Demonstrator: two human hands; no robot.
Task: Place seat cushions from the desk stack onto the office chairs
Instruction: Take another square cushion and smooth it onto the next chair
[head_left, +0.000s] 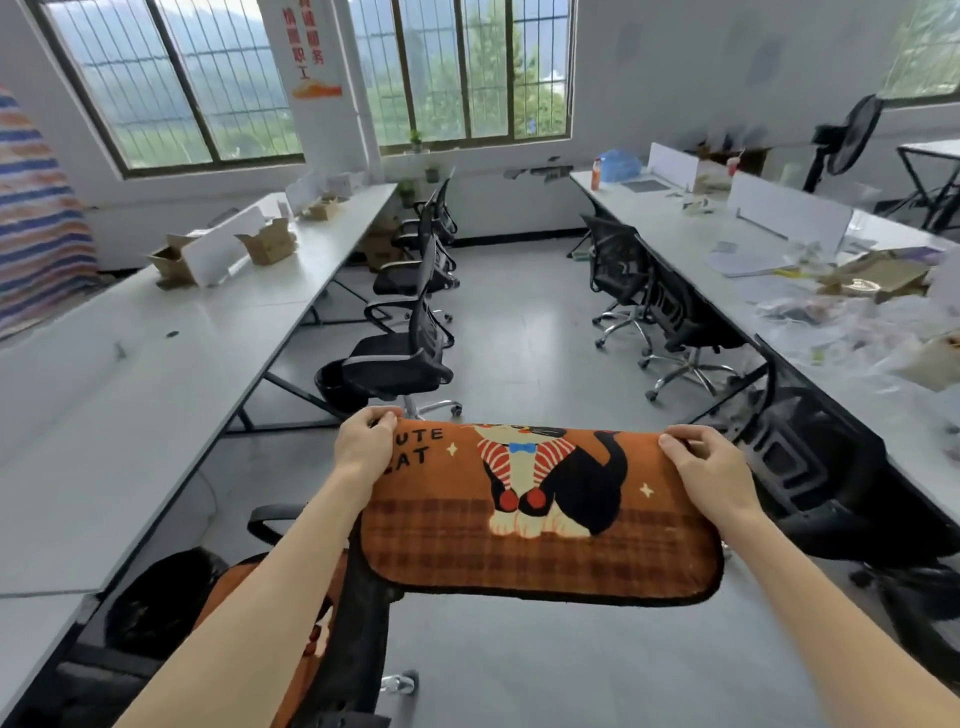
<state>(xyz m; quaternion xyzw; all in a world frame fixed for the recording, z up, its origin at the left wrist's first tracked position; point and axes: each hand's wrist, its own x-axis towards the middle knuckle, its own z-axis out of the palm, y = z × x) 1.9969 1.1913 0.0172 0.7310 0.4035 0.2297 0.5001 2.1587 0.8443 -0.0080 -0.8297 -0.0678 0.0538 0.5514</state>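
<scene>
I hold an orange seat cushion with a cat picture flat in the air over the aisle. My left hand grips its far left corner and my right hand grips its far right corner. Below my left arm stands a black office chair with another orange cushion on its seat, mostly hidden by my arm. Ahead on the left a black office chair has a bare seat. At the right a black chair is tucked against the desk.
A long white desk with cardboard boxes runs along the left, with more black chairs behind the nearest one. A cluttered white desk with two chairs runs along the right. Grey floor lies between.
</scene>
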